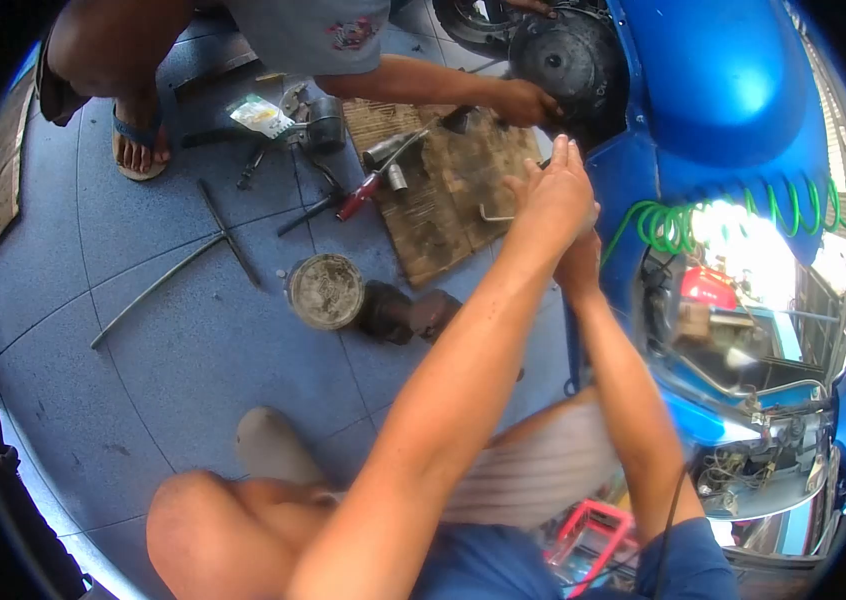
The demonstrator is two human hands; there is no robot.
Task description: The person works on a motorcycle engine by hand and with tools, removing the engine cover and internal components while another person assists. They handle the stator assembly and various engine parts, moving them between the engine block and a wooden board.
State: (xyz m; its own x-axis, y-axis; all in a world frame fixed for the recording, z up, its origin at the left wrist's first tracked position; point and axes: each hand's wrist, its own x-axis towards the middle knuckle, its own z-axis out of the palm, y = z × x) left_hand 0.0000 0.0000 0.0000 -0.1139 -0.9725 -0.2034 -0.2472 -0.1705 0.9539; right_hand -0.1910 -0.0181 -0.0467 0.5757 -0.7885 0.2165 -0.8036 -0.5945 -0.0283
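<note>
My left hand [555, 195] reaches up toward the lower edge of a dark round drum-like part [565, 62], under a blue body panel [718, 75]. Its fingers are stretched out and the thumb stands apart; I see nothing gripped in it. My right hand [580, 262] is just below, close against the left wrist, its fingers mostly hidden behind the left hand. Across from me, a co-worker's hand [526, 103] is at the drum's lower left rim. A bent metal rod like a hex key [495, 217] lies left of my hands on a worn cardboard sheet [433, 235].
Sockets [396, 177] and a red-handled tool [358, 198] lie by the cardboard. A round tin [326, 291] stands beside dark parts [388, 312]. A T-shaped wrench [227, 238] rests on the tiled floor. A green coiled hose [668, 226] hangs at right; a red frame [583, 530] is below.
</note>
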